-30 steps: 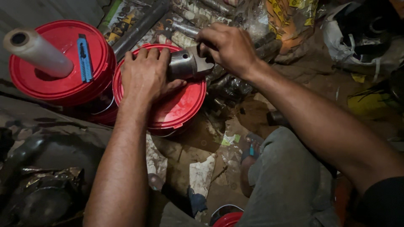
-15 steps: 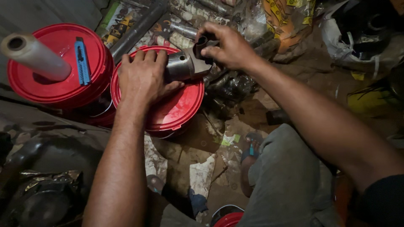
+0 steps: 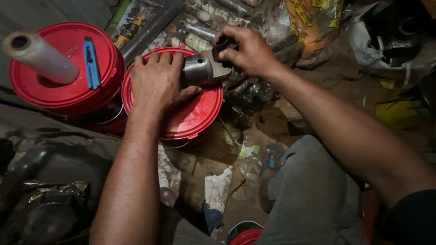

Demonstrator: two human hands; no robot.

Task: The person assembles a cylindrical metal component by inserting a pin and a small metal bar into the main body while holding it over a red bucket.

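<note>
Dark small part (image 3: 222, 44) pinched in right hand (image 3: 247, 52) fingers, at the end of the metal cylinder (image 3: 202, 69). Cylinder pressed down by left hand (image 3: 156, 81), fingers clenched over it, on red bucket lid (image 3: 200, 113). Adjacent lid (image 3: 59, 86): blue utility knife (image 3: 91, 63) & film roll (image 3: 38, 56) on top.
</note>
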